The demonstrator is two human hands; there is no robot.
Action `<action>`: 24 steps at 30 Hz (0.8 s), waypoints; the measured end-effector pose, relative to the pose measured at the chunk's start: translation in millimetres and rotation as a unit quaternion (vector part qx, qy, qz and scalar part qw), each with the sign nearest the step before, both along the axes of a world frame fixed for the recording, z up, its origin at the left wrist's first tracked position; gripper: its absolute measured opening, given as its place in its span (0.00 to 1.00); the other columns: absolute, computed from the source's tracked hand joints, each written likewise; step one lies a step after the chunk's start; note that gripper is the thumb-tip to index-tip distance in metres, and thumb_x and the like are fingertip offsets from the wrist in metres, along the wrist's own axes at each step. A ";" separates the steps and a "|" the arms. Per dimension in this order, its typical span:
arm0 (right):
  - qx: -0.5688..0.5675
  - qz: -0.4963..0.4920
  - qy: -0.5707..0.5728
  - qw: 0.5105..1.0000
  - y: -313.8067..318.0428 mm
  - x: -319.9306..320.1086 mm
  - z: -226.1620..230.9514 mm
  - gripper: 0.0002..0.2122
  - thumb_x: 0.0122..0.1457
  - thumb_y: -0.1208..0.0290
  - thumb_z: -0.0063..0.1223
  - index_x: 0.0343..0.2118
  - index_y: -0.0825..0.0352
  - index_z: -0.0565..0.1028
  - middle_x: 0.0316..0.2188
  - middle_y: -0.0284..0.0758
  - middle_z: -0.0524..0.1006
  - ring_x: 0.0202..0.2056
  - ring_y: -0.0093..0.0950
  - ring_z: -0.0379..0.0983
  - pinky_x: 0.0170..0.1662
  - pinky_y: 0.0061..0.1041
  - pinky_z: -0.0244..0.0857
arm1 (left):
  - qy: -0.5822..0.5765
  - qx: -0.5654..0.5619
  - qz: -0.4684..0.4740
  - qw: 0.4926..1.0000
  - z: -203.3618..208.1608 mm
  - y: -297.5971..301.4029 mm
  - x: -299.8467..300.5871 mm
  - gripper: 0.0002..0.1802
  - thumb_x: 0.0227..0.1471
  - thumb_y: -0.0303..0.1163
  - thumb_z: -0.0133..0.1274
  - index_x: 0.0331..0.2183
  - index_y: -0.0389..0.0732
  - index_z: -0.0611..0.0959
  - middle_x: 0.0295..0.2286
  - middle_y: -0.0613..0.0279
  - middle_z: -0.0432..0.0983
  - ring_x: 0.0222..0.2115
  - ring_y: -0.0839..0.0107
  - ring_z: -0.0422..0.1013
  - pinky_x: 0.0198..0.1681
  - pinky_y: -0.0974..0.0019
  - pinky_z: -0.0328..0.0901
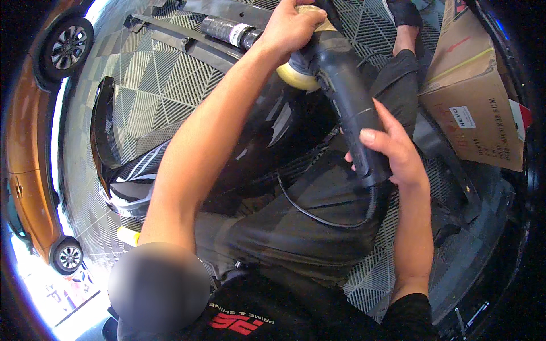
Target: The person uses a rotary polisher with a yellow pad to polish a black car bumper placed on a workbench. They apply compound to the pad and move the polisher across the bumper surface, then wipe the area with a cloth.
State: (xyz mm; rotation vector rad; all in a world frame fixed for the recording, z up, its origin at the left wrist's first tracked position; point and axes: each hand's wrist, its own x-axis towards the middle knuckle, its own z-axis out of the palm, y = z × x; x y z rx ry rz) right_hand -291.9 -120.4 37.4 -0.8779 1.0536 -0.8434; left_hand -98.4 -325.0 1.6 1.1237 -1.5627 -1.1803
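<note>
A black corded car polisher (348,96) slants across the upper middle, just right of centre. My left hand (291,27) grips its head at the far end, with the fingers curled over the top. Lower on the body, near the cord end, my right hand (397,149) wraps round the handle with the thumb on top. The polisher's yellow pad (298,78) shows below my left wrist, close to a glossy black car body panel (264,133). Whether pad and panel touch, I cannot tell. A black cord (318,220) loops from the handle over my leg.
A dark bottle with a white label (227,32) lies beside long black trim pieces (170,35). An opened cardboard box (472,122) stands at the right. An orange car (31,148) is along the left edge. Something yellow (128,236) sits near my left elbow.
</note>
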 end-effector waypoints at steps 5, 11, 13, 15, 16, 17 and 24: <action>-0.027 0.002 0.003 1.000 -13.5 -2.1 1.0 0.38 0.54 0.60 0.60 0.65 0.70 0.58 0.36 0.37 0.73 0.26 0.27 0.78 0.28 0.25 0.75 | 0.015 0.032 -0.032 0.999 -0.3 -20.0 -5.3 0.29 0.55 0.33 0.58 0.55 0.28 0.72 0.44 0.52 0.78 0.46 0.65 0.73 0.52 0.65 0.67; -0.026 0.015 0.010 0.999 -14.4 1.7 0.7 0.39 0.54 0.60 0.61 0.65 0.70 0.58 0.38 0.38 0.73 0.25 0.26 0.77 0.28 0.25 0.75 | 0.021 0.051 -0.049 0.997 6.5 -18.7 0.2 0.29 0.56 0.35 0.58 0.55 0.29 0.72 0.45 0.52 0.77 0.47 0.65 0.72 0.53 0.64 0.66; -0.026 0.024 0.014 0.999 -11.6 6.7 4.0 0.39 0.54 0.60 0.62 0.66 0.70 0.58 0.38 0.38 0.73 0.25 0.26 0.77 0.28 0.25 0.75 | 0.006 0.043 -0.043 0.998 6.4 -15.9 9.4 0.30 0.56 0.35 0.58 0.55 0.29 0.72 0.46 0.51 0.77 0.48 0.64 0.72 0.53 0.64 0.66; -0.025 0.027 0.019 0.999 -8.8 11.5 6.7 0.40 0.53 0.60 0.62 0.66 0.70 0.57 0.38 0.38 0.73 0.26 0.26 0.76 0.29 0.25 0.75 | 0.010 0.042 -0.039 0.998 4.9 -10.2 17.4 0.30 0.56 0.36 0.58 0.56 0.30 0.71 0.46 0.51 0.77 0.48 0.64 0.72 0.54 0.63 0.66; -0.025 0.029 0.022 0.999 -7.5 14.2 8.1 0.40 0.53 0.60 0.63 0.66 0.70 0.57 0.38 0.38 0.73 0.26 0.26 0.76 0.29 0.25 0.75 | 0.013 0.041 -0.036 0.998 4.2 -7.3 21.7 0.31 0.56 0.37 0.58 0.56 0.31 0.71 0.46 0.50 0.76 0.48 0.64 0.72 0.54 0.63 0.66; -0.024 0.032 0.027 0.999 -6.1 16.2 9.5 0.40 0.53 0.60 0.63 0.66 0.70 0.57 0.38 0.38 0.73 0.27 0.26 0.76 0.29 0.25 0.75 | 0.002 0.047 -0.028 0.998 8.3 -1.4 23.8 0.30 0.56 0.37 0.58 0.56 0.32 0.71 0.46 0.50 0.76 0.49 0.64 0.72 0.54 0.63 0.66; -0.028 0.044 0.013 0.999 6.7 30.4 13.2 0.38 0.54 0.62 0.65 0.65 0.69 0.58 0.37 0.34 0.72 0.31 0.22 0.73 0.33 0.23 0.72 | -0.023 0.041 -0.007 0.999 13.6 17.3 43.0 0.30 0.57 0.37 0.59 0.56 0.35 0.72 0.47 0.50 0.76 0.48 0.63 0.72 0.54 0.62 0.67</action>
